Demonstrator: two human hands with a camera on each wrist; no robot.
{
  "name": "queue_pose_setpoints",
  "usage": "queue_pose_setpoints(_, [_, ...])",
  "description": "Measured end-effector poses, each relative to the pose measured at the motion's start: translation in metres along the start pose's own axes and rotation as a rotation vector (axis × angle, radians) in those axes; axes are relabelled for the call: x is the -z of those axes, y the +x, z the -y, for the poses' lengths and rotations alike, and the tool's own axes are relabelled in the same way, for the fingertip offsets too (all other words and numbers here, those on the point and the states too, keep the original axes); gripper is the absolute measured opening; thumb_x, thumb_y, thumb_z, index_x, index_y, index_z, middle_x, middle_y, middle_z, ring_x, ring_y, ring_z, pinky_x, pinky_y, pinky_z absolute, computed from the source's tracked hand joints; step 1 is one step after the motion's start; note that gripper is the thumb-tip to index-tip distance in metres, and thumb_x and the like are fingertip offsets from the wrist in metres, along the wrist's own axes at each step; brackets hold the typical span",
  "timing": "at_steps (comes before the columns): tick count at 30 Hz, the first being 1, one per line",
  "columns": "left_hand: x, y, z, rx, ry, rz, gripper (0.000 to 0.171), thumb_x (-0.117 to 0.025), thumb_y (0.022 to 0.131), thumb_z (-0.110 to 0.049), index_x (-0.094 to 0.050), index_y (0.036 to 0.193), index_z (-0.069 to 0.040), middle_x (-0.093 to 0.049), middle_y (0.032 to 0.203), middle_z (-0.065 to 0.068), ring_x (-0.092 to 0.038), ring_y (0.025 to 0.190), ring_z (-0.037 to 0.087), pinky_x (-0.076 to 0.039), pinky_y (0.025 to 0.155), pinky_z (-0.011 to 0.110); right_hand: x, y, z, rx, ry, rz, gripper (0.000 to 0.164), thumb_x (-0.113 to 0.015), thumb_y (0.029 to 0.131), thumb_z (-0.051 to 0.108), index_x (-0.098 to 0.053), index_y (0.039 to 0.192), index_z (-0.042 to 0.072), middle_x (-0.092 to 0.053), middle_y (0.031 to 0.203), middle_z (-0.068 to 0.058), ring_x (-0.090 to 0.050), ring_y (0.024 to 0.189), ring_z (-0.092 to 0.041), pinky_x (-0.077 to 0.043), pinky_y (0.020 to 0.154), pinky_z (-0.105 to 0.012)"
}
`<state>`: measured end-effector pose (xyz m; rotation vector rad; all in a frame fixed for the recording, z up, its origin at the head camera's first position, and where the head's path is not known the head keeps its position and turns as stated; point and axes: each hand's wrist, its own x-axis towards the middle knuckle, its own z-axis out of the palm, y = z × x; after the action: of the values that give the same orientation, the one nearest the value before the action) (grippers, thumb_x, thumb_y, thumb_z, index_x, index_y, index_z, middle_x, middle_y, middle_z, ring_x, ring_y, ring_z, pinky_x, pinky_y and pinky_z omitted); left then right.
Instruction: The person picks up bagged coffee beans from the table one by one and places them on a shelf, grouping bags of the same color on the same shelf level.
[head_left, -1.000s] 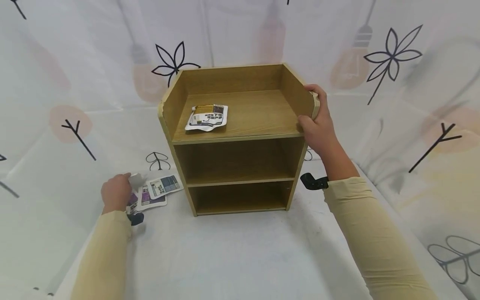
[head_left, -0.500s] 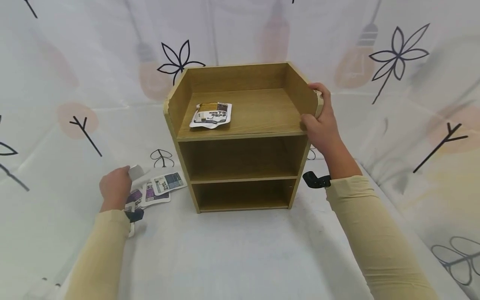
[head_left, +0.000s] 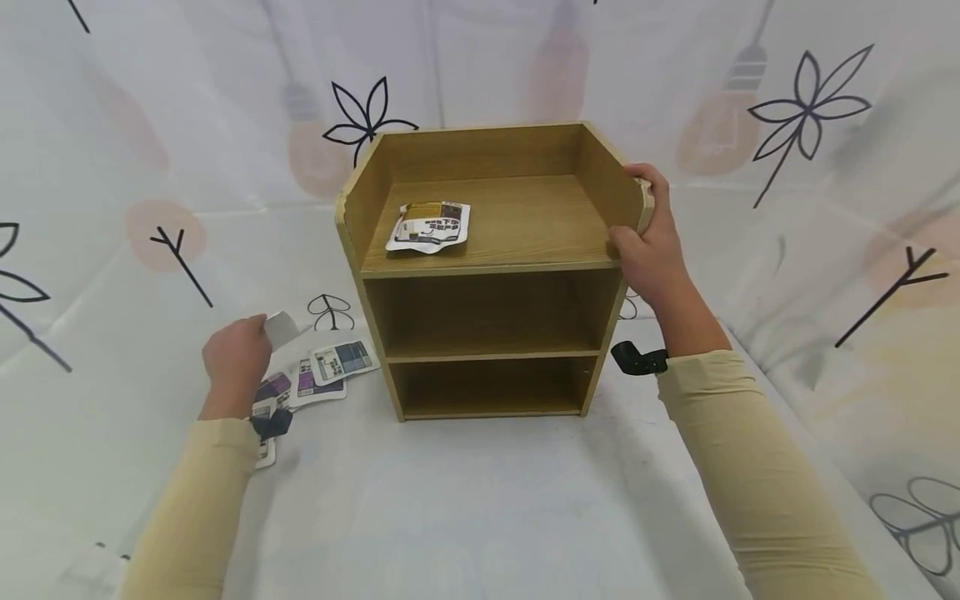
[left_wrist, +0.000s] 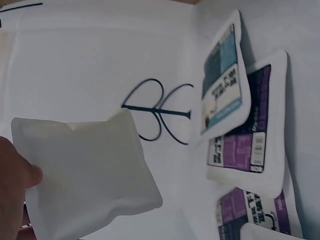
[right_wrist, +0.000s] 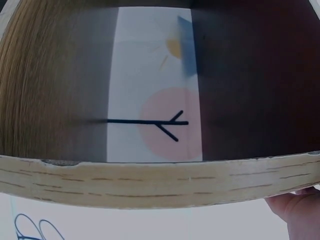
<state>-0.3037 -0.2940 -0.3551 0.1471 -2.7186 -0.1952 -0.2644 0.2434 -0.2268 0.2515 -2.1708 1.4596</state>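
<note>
My left hand (head_left: pixel 236 354) pinches a flat white pouch (left_wrist: pixel 90 175) by one edge, its plain side facing the left wrist camera. It is raised over several printed pouches (head_left: pixel 343 362) lying overlapped on the table, with purple and blue labels. My right hand (head_left: pixel 651 242) grips the right side panel of a wooden shelf unit (head_left: pixel 487 268) near its front edge, thumb on the inner side. On the unit's top shelf, toward the left, lies a white pouch with a gold and dark label (head_left: pixel 430 227). In the right wrist view the panel's pale edge (right_wrist: pixel 165 182) crosses low, fingers partly hidden.
The shelf unit stands upright on a white-covered table (head_left: pixel 480 500), with a middle shelf (head_left: pixel 491 359) and a bottom shelf (head_left: pixel 491 412) below the top. Behind and at both sides hangs a white cloth (head_left: pixel 480 75) printed with plants and light bulbs.
My left hand has lifted the white pouch up from the pile, showing more of the pouches beneath. My right hand keeps its grip on the panel. The whole view has shifted slightly.
</note>
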Motion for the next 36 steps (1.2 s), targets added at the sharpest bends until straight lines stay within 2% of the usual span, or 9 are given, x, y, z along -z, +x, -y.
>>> queue_pose_setpoints(5, [0.012, -0.001, -0.01, -0.03, -0.024, -0.05, 0.03, -0.044, 0.095, -0.007, -0.066, 0.115, 0.001, -0.069, 0.098, 0.027, -0.067, 0.081, 0.042, -0.053, 0.061, 0.051, 0.0, 0.0, 0.001, -0.004, -0.001, 0.001, 0.069, -0.041, 0.087, 0.005, -0.028, 0.139, 0.048, -0.037, 0.134, 0.0, -0.041, 0.114, -0.019, -0.036, 0.087, -0.033])
queue_pose_setpoints(9, [0.023, -0.003, -0.018, -0.05, -0.038, -0.103, 0.03, -0.044, 0.096, -0.008, -0.066, 0.113, 0.002, -0.069, 0.097, 0.028, -0.067, 0.08, 0.043, -0.053, 0.062, 0.052, -0.001, -0.001, 0.002, -0.013, -0.01, -0.001, 0.069, -0.041, 0.087, 0.005, -0.027, 0.139, 0.049, -0.037, 0.136, -0.001, -0.041, 0.115, -0.019, -0.036, 0.088, -0.033])
queue_pose_setpoints(20, [0.052, -0.011, -0.04, -0.148, -0.09, -0.306, 0.027, -0.048, 0.093, -0.004, -0.07, 0.107, 0.003, -0.07, 0.096, 0.027, -0.067, 0.08, 0.047, -0.052, 0.061, 0.056, -0.001, -0.001, 0.003, -0.016, -0.007, 0.003, 0.068, -0.04, 0.088, 0.006, -0.026, 0.139, 0.049, -0.036, 0.135, 0.0, -0.041, 0.116, -0.019, -0.036, 0.088, -0.034])
queue_pose_setpoints(29, [0.077, -0.02, -0.057, -0.192, -0.096, -0.377, 0.025, -0.05, 0.093, -0.004, -0.071, 0.105, 0.003, -0.071, 0.095, 0.026, -0.068, 0.08, 0.046, -0.052, 0.061, 0.055, -0.001, -0.001, 0.002, -0.021, 0.004, 0.003, 0.069, -0.04, 0.088, 0.005, -0.026, 0.139, 0.049, -0.036, 0.135, 0.001, -0.041, 0.116, -0.019, -0.036, 0.088, -0.034])
queue_pose_setpoints(36, [0.092, -0.024, -0.066, -0.248, -0.108, -0.478, 0.026, -0.049, 0.095, -0.005, -0.072, 0.103, 0.004, -0.072, 0.092, 0.025, -0.067, 0.076, 0.045, -0.052, 0.059, 0.054, -0.001, 0.0, 0.001, -0.012, 0.008, 0.001, 0.069, -0.041, 0.087, 0.005, -0.027, 0.139, 0.048, -0.037, 0.13, 0.003, -0.042, 0.113, -0.019, -0.037, 0.086, -0.033])
